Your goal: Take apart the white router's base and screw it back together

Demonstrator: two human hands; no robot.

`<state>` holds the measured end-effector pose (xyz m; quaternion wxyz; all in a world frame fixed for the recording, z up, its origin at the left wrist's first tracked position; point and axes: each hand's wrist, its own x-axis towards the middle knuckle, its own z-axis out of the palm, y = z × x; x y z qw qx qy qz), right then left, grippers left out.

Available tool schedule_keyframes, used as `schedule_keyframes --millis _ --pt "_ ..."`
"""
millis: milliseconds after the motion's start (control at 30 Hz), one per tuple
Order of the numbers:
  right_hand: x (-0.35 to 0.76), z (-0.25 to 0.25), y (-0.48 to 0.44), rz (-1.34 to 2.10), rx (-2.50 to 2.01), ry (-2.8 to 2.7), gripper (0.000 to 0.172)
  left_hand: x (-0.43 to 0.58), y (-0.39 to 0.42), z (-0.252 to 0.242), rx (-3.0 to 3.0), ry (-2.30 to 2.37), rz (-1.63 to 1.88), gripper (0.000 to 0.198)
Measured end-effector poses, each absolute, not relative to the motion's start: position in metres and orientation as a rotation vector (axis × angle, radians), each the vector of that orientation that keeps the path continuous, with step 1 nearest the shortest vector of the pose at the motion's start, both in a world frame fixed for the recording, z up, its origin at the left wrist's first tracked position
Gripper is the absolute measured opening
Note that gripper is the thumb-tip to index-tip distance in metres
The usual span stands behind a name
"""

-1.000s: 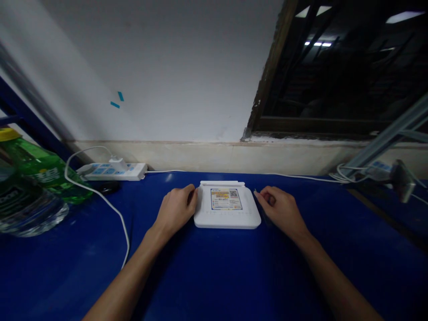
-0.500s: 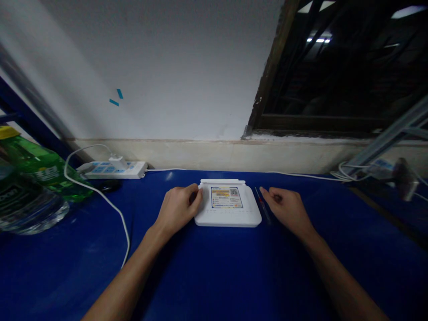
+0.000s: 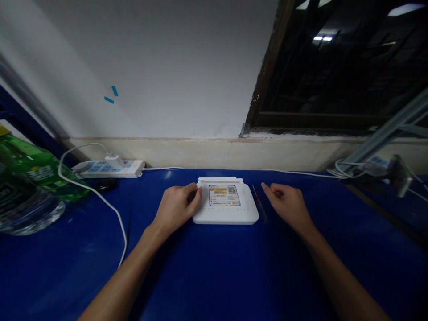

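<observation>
A flat white device (image 3: 224, 213) with a yellow and blue label and a QR code lies on the blue table (image 3: 214, 267). My left hand (image 3: 175, 207) rests against its left edge, fingers curled and pressing on the casing. To the right of the device lies a thin rod-like tool (image 3: 258, 199) with a reddish shaft. My right hand (image 3: 287, 205) sits just right of that tool without touching it. Its fingers are loosely curled and nothing shows in them.
A white power strip (image 3: 109, 168) with a plugged adapter lies at the back left, and its white cable (image 3: 113, 209) runs forward over the table. Green and clear plastic bottles (image 3: 30, 178) stand at the left edge. Cables and a metal frame (image 3: 384, 167) are at the back right.
My right hand has let go of the thin tool, which now lies on the table, and has drawn slightly to the right. My left hand stays on the device's edge.
</observation>
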<state>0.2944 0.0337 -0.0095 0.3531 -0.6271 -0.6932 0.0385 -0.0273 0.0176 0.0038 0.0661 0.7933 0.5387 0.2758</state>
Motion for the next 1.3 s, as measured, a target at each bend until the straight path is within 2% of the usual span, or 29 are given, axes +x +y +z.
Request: schedule_keyframes --millis 167,400,733,1133,1300 --pt "0.292 -0.011 0.033 0.229 -1.604 -1.880 0.051 -0.027 0.017 0.004 2.402 1.601 0.840 0.036" --pt "0.293 -0.013 0.035 0.270 -1.602 -1.955 0.026 -0.023 0.017 0.003 2.423 1.557 0.894 0.034" --pt "0.292 -0.015 0.034 0.260 -1.582 -2.082 0.018 -0.021 0.015 0.000 2.468 1.497 0.927 0.032" --pt "0.297 -0.010 0.033 0.320 -1.591 -2.030 0.016 -0.015 0.011 0.000 2.522 1.356 0.933 0.035" --pt "0.296 -0.012 0.032 0.220 -1.636 -2.055 0.015 -0.015 0.013 0.000 2.523 1.358 1.017 0.024"
